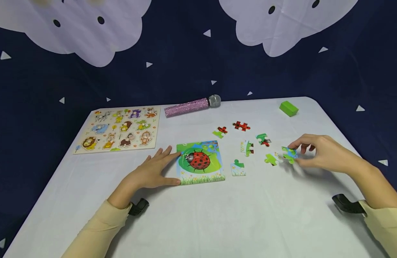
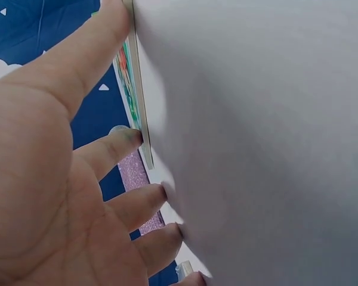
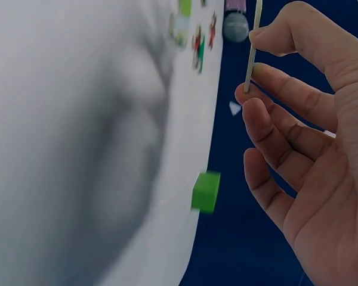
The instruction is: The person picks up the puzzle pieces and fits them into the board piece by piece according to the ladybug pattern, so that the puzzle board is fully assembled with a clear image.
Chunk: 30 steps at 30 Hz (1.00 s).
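On the table lies a square ladybug puzzle board [image 1: 199,163], with a red ladybug on a green leaf and grass along its near edge. My left hand [image 1: 150,173] rests flat with spread fingers, its thumb and forefinger touching the board's left edge. In the left wrist view the thumb [image 2: 77,53] lies along that edge. My right hand [image 1: 329,154] pinches a green and blue puzzle piece [image 1: 291,154] between thumb and fingers, above the table. The right wrist view shows this piece [image 3: 253,50] edge-on. Just left of it lies a green puzzle piece [image 1: 271,159].
Several loose pieces are scattered right of the board, among them a red spotted piece [image 1: 241,126] and a grassy piece [image 1: 238,168]. Behind stand out a pink glitter microphone [image 1: 188,107], an animal peg board [image 1: 121,147] and a green block [image 1: 288,108] near the far edge.
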### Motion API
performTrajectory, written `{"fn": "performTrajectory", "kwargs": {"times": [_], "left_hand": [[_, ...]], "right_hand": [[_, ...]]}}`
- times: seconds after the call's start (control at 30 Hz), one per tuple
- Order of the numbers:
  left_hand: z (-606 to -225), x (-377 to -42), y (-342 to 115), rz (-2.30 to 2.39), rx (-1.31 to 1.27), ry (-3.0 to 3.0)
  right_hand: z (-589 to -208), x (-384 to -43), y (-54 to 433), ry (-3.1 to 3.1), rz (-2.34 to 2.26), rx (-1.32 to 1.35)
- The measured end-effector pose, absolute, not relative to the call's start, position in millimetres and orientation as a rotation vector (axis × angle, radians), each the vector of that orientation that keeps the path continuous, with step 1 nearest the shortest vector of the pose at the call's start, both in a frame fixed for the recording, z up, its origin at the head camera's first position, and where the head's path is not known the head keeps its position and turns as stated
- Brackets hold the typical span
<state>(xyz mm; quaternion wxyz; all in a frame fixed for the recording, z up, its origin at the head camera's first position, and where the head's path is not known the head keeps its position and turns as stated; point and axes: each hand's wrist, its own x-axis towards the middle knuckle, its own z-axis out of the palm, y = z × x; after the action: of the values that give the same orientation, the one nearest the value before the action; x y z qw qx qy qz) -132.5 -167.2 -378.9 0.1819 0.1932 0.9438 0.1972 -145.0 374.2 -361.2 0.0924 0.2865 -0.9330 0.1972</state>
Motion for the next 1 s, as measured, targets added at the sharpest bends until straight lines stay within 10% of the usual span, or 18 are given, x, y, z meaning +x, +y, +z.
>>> {"fn": "performTrajectory", "kwargs": {"times": [1.0], "left_hand": [[-378.8,-132.6,-163.1,0.54,0.528,2.69]], "right_hand": [[-361.4,-213.2,220.2,-2.957,0.731,1.132]]}}
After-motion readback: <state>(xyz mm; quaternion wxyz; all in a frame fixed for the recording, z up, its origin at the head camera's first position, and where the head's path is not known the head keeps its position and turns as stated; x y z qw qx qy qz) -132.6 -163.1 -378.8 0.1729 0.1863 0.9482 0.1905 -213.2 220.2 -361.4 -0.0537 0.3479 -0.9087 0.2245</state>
